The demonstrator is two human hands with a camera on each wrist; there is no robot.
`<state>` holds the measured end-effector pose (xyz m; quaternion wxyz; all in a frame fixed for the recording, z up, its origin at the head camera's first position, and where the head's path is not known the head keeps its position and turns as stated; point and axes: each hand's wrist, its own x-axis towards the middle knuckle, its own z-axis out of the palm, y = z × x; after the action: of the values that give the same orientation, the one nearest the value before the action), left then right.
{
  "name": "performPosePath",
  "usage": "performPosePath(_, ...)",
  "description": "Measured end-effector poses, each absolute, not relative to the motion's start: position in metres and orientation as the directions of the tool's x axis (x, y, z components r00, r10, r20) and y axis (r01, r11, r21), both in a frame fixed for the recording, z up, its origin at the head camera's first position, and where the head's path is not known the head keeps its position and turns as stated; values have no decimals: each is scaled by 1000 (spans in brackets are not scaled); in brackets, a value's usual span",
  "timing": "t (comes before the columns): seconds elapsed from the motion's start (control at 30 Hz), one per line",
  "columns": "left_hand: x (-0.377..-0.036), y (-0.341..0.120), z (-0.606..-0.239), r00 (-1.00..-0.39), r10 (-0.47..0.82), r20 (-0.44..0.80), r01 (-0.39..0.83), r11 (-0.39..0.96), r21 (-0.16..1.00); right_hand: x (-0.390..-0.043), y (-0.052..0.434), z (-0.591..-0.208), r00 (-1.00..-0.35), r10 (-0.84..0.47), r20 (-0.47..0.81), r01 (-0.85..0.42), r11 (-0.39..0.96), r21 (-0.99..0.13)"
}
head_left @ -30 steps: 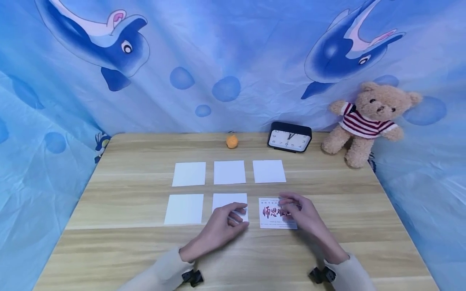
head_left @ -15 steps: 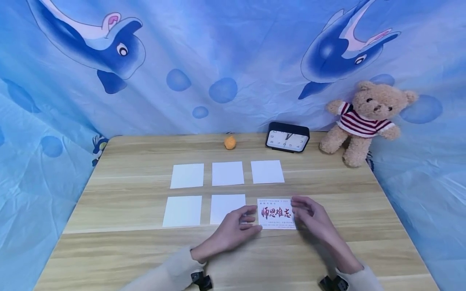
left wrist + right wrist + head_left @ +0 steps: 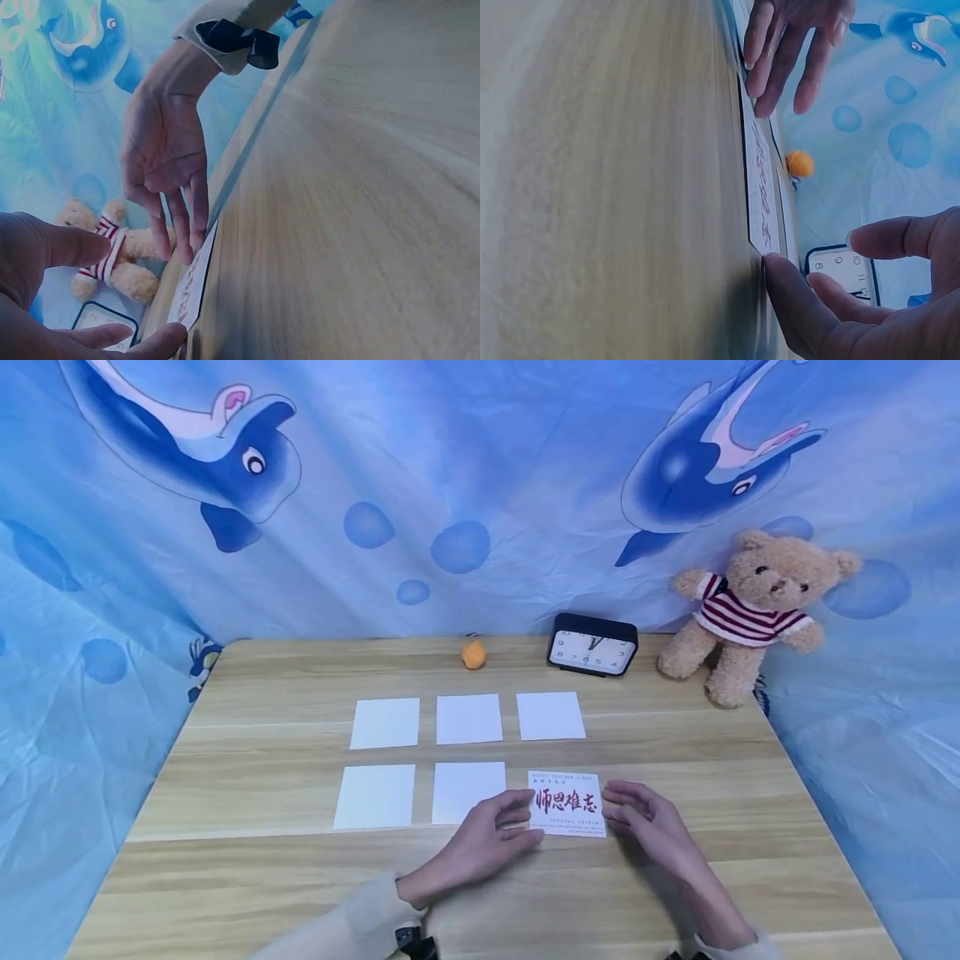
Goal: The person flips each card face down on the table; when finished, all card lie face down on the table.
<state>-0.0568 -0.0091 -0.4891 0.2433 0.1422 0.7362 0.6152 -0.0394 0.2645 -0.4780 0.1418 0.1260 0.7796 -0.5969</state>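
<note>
Printed card (image 3: 566, 803) flat on the surface, at the right end of the row nearer the front edge, long axis running left to right, red characters facing up. Left hand (image 3: 487, 843) at the card's left edge, fingers (image 3: 516, 800) loosely spread, thumb tip touching the near left corner. Right hand (image 3: 648, 831) at the right edge, fingers (image 3: 618, 793) relaxed and slightly parted, tips touching the card's right side. Both hands equally close, flanking it, neither pinching. Blank cards (image 3: 385, 796) to the left and in the row behind. No containers in sight; clock (image 3: 592, 645), teddy bear (image 3: 750, 610) and orange ball (image 3: 473, 654) along the back edge.
</note>
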Motion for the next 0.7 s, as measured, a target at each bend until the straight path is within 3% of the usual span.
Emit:
performPosePath(0.33,-53,-9,-489,-846,499,-190,-97,207,974,-34,262,-478,-898,1,-441,440,69,-896)
performPosePath(0.7,-51,-10,-489,-852,491,-180,-69,236,969,-31,261,-480,-896,19,-444,444,-3,-896)
